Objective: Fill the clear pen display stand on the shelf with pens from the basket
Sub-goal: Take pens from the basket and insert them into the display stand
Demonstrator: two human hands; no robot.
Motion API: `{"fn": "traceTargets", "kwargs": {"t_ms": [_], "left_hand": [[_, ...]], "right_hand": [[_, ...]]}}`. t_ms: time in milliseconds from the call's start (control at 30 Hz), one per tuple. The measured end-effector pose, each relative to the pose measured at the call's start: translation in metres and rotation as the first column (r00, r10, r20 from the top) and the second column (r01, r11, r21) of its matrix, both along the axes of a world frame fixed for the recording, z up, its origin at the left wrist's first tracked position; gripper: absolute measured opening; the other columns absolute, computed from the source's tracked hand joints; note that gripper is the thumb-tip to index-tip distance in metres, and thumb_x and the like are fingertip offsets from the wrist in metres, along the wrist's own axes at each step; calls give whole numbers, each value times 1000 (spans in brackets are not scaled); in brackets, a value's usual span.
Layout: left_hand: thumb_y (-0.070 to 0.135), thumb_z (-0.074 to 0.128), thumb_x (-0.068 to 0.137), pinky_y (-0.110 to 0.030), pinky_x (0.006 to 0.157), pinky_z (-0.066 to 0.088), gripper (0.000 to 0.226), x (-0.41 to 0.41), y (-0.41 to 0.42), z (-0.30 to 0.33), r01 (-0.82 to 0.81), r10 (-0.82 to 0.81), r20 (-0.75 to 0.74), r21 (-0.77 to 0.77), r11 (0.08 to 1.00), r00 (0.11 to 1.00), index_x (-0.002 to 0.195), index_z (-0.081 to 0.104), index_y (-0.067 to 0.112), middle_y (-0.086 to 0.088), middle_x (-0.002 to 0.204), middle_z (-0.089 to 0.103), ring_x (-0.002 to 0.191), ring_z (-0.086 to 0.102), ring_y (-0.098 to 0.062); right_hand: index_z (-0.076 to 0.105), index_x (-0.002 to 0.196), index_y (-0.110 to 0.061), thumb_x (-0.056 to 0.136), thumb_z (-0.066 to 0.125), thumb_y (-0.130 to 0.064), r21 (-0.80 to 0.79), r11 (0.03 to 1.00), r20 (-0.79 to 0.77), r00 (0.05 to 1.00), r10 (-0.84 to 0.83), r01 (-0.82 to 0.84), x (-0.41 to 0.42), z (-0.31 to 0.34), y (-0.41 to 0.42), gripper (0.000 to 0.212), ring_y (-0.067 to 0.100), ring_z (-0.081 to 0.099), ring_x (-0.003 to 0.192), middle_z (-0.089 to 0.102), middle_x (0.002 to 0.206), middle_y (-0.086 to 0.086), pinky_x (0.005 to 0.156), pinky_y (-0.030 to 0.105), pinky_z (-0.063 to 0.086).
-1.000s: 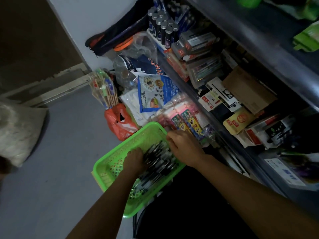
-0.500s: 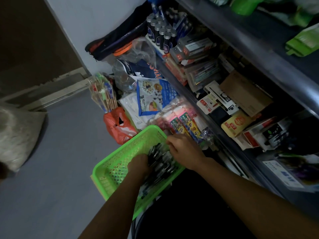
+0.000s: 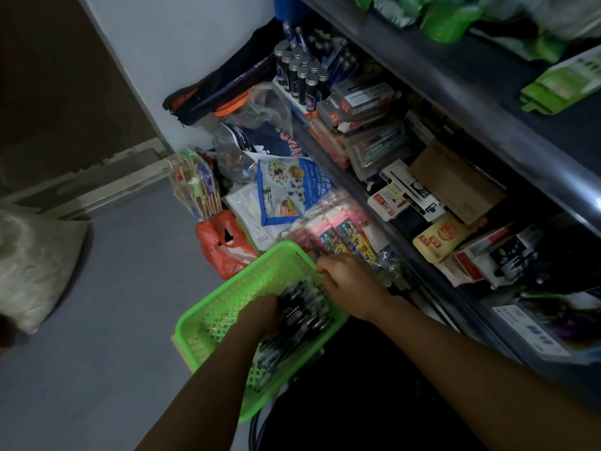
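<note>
Both hands (left hand point(image 3: 260, 315), right hand point(image 3: 349, 283)) on pens point(image 3: 302, 312) in basket point(image 3: 227, 297).

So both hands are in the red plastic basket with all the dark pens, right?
Not quite: the head view shows a bright green plastic mesh basket, not a red one. The rest holds: the left hand and right hand are both in it, on the pile of dark pens. The red thing beside it is a crumpled plastic bag.

Left arm: I reach it forward and down.
Left hand point(image 3: 260, 315): my fingers are curled, knuckles up.
Right arm: it comes in from the lower right.
Right hand point(image 3: 349, 283): my fingers are bent downward.
</note>
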State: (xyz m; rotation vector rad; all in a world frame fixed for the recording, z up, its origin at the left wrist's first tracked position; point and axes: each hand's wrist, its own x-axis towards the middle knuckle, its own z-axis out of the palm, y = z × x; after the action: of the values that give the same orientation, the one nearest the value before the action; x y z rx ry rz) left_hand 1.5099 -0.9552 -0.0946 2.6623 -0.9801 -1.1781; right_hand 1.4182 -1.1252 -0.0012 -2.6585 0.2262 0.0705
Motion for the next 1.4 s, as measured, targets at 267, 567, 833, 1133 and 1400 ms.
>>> {"fn": "traceTargets", "kwargs": {"t_ms": [267, 567, 833, 1133, 1400], "left_hand": [[30, 54, 92, -32, 78, 43, 30, 21, 5, 31, 34, -40, -28, -189, 981, 999, 112, 53, 8, -16, 114, 60, 102, 57, -31], [35, 53, 94, -34, 90, 47, 44, 31, -49, 121, 82, -99, -3, -547, 833, 995, 129, 48, 9, -9, 122, 60, 111, 57, -25], [27, 56, 94, -23, 54, 34, 14, -6, -142, 220, 87, -218, -75, -756, 649, 973, 93, 52, 14, 6, 67, 49, 62, 47, -8], [27, 59, 91, -17, 53, 40, 8, -83, -227, 300, 222, -419, 35, -886, 407, 908, 88, 52, 24, 11, 61, 53, 55, 52, 2], [23, 58, 91, -24, 52, 45, 7, -152, -282, 332, 161, -491, -33, -924, 347, 871, 94, 54, 17, 1, 65, 60, 48, 54, -6]], "right_hand": [[53, 86, -15, 89, 47, -13, -43, 997, -31, 998, -62, 61, -4, 25, -18, 7, 28, 54, 80, 61, 86, 8, 66, 40, 45], [63, 101, -9, 95, 47, -19, -133, 978, 165, 976, -140, 163, -24, 98, -65, 19, 31, 59, 90, 66, 99, 12, 70, 35, 44], [54, 81, -18, 92, 49, -18, -297, 888, 312, 914, -258, 351, -90, 203, -116, 12, 25, 59, 79, 65, 87, 6, 65, 38, 45], [58, 96, -16, 94, 55, -30, -272, 759, 418, 783, -460, 592, -186, 296, -139, 15, 25, 58, 75, 58, 79, -2, 68, 40, 49], [58, 91, -6, 94, 61, -26, -88, 636, 495, 587, -640, 767, -244, 337, -157, 20, 25, 60, 72, 64, 76, 9, 65, 39, 47]]}}
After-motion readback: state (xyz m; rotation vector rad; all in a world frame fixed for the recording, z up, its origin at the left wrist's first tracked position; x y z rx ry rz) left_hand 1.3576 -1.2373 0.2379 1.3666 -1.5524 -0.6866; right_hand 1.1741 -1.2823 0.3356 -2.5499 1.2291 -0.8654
